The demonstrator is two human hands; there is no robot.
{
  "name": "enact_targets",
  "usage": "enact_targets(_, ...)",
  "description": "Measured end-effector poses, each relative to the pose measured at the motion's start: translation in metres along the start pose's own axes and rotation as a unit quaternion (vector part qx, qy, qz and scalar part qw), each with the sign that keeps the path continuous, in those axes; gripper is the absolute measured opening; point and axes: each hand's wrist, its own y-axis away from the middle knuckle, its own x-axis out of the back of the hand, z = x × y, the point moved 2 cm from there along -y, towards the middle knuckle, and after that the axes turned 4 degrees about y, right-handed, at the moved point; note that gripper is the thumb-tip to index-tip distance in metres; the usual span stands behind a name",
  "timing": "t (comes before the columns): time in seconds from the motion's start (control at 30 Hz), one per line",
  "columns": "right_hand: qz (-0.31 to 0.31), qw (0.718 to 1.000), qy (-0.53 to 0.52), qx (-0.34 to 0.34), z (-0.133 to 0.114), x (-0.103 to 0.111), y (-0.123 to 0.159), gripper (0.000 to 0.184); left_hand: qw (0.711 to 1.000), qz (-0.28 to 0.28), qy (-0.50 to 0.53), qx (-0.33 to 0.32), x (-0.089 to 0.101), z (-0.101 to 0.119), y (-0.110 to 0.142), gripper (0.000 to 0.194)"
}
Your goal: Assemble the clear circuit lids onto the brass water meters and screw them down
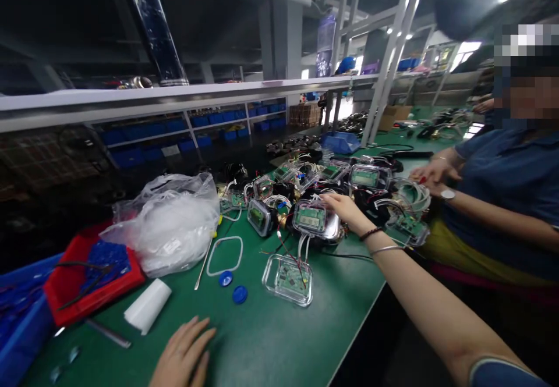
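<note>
A matt green mat covers the workbench (271,340), where a glossy clear plastic housing (288,280), a crinkled translucent plastic bag (168,224) and a smooth red plastic tray (70,285) lie.

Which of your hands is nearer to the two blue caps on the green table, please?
Left. The left hand rests flat just below the blue caps; the right hand is far beyond them, on a clear-cased unit.

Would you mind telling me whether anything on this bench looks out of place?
Nothing looks damaged. One clear housing with its board sits alone, wires trailing to the unit under the right hand; left hand lies flat.
</note>
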Motion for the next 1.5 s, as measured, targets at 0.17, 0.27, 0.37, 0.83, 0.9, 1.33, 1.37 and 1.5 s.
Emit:
enact_targets(0.17,-0.081,0.985,-0.117,-0.096,0.026,0.003,-0.007,0.034,0.989,-0.144,0.032,-0.008,-0.061,0.027,-0.067,0.034)
enact_targets(0.27,-0.090,0.978,-0.140,-0.124,0.040,0.003,-0.002,0.031,0.987,-0.136,0.016,0.086,-0.067,-0.001,-0.083,0.039)
enact_targets(0.37,-0.117,0.974,-0.146,-0.124,0.054,0.001,0.008,0.034,0.982,-0.115,-0.006,0.146,-0.062,-0.011,-0.086,0.042)
enact_targets(0.83,-0.196,0.973,-0.121,-0.014,0.036,-0.001,0.019,0.069,0.945,-0.236,0.134,0.182,-0.084,0.075,-0.101,0.018)
enact_targets(0.9,-0.164,0.980,-0.111,-0.013,0.035,-0.004,0.021,0.065,0.940,-0.245,0.143,0.188,-0.082,0.075,-0.101,0.020)
enact_targets(1.33,-0.044,0.964,-0.212,-0.152,0.000,0.001,-0.019,0.029,0.925,-0.231,0.213,0.212,-0.083,0.088,-0.102,0.016)
enact_targets(1.37,-0.053,0.957,-0.240,-0.153,-0.008,0.000,-0.025,0.033,0.924,-0.232,0.216,0.213,-0.082,0.088,-0.103,0.016)
enact_targets(1.5,-0.071,0.925,-0.344,-0.146,-0.035,0.010,-0.047,0.043,0.917,-0.238,0.234,0.220,-0.071,0.091,-0.104,0.017)
